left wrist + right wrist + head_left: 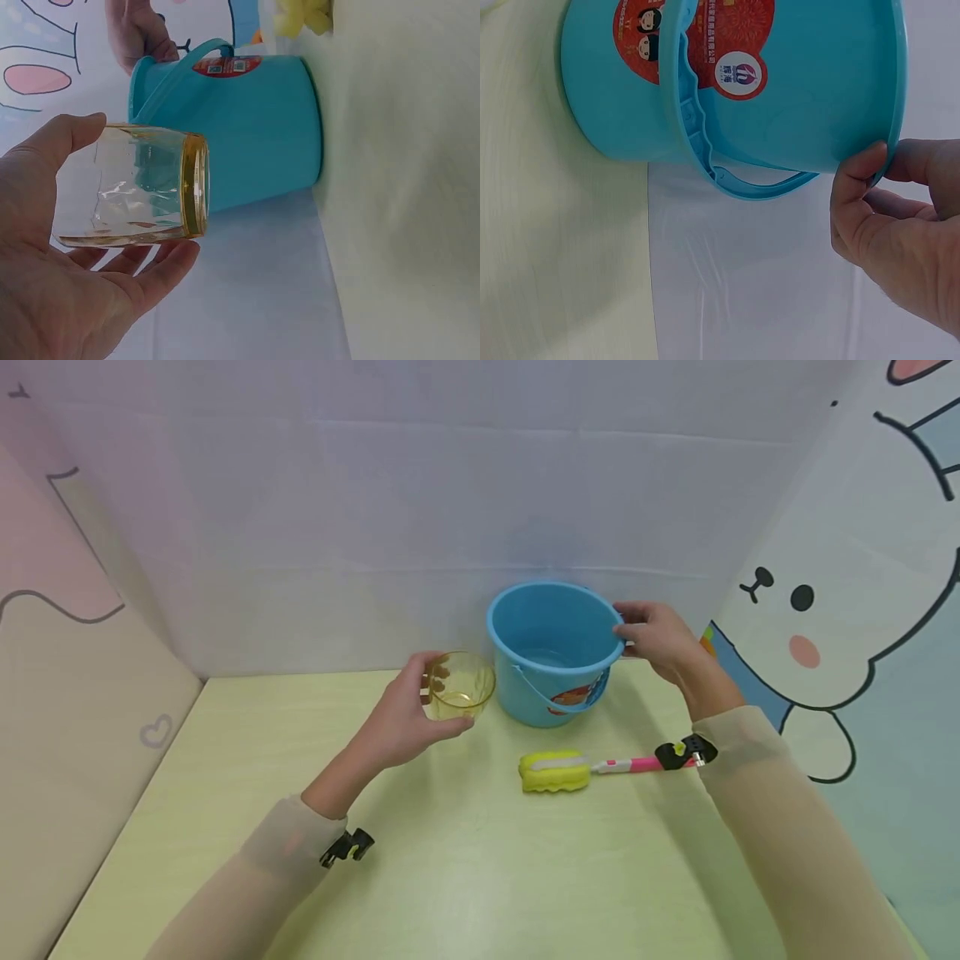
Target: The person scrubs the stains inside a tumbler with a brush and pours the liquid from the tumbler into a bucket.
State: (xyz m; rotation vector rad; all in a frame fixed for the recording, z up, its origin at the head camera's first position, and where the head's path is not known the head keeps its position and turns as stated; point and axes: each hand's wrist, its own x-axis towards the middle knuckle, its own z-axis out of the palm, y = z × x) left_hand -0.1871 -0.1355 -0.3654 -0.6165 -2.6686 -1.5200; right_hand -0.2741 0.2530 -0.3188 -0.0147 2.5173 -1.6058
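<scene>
A clear amber-tinted glass cup (462, 681) is in my left hand (401, 714), held above the table just left of the bucket. In the left wrist view my thumb lies along one side of the glass cup (139, 184) and the fingers wrap the other side. The blue plastic bucket (551, 689) stands upright at the back of the table, its handle hanging down in front. My right hand (660, 639) pinches the bucket's right rim; the right wrist view shows thumb and fingers (866, 161) on either side of that rim.
A yellow sponge brush (555, 772) with a pink and white handle lies on the table (450, 877) in front of the bucket, below my right wrist. Behind the bucket rises a white cloth wall (375, 510). Printed cartoon panels flank the table on both sides.
</scene>
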